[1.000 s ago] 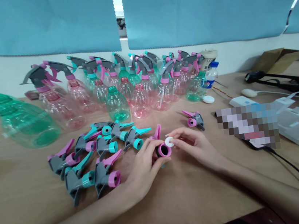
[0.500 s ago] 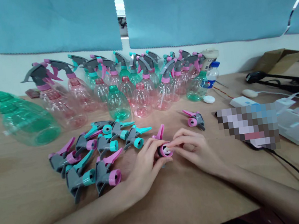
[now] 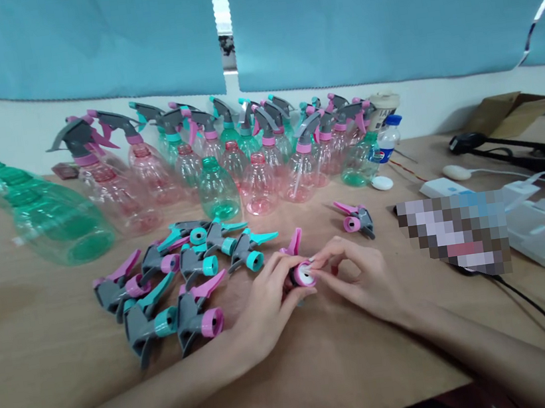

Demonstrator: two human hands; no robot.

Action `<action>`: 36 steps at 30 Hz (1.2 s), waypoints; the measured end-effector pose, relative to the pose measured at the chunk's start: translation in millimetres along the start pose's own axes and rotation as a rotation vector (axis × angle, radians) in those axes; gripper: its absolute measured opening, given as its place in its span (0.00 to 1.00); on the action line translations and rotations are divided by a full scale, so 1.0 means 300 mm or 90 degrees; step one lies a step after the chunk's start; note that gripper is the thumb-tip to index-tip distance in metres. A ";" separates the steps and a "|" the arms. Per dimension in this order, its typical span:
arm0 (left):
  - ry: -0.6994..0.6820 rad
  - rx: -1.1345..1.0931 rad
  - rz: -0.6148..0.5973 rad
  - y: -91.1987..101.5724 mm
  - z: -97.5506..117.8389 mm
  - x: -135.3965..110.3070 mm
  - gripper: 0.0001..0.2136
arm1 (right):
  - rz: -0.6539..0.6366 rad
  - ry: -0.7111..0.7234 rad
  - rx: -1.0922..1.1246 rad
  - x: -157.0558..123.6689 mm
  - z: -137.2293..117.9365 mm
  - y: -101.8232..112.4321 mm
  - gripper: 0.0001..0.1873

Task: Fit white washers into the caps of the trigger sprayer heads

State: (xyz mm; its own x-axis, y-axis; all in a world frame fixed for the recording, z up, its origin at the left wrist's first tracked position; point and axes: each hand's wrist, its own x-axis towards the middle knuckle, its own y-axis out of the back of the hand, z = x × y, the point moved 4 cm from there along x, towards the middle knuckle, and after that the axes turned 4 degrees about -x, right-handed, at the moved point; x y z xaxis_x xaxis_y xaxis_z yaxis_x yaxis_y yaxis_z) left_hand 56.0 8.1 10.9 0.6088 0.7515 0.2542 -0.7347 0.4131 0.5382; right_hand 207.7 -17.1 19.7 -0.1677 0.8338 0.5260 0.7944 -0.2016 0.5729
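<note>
Clear pink and green bottles (image 3: 218,191), all empty, crowd the back of the table (image 3: 44,341), while near its front the left hand (image 3: 265,302) grips a pink-collared trigger head (image 3: 296,244) and the right hand (image 3: 362,276), just beside it, pinches the white disc (image 3: 305,271) seated in that collar.

2 forearms (image 3: 176,390) stretch forward; left hand (image 3: 265,302) and right hand (image 3: 362,276) meet at curled fingertips (image 3: 316,264).
</note>
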 end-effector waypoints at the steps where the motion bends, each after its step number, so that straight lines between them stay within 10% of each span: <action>1: 0.002 0.006 -0.003 -0.001 0.001 -0.001 0.09 | -0.005 0.001 0.002 -0.002 0.001 0.000 0.06; 12: -0.036 0.068 -0.012 -0.006 0.014 -0.010 0.11 | -0.082 0.034 0.002 -0.015 0.012 -0.009 0.23; 36: -0.020 0.112 -0.018 -0.016 -0.009 -0.011 0.14 | -0.091 0.011 -0.064 -0.010 -0.002 -0.030 0.26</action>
State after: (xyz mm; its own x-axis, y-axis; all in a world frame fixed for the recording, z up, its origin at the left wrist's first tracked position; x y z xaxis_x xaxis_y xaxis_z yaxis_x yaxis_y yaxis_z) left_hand 56.5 5.0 5.2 0.6396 0.7234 0.2601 -0.6550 0.3357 0.6770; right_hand 200.6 -18.1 13.3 -0.2853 0.8488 0.4451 0.6996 -0.1330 0.7021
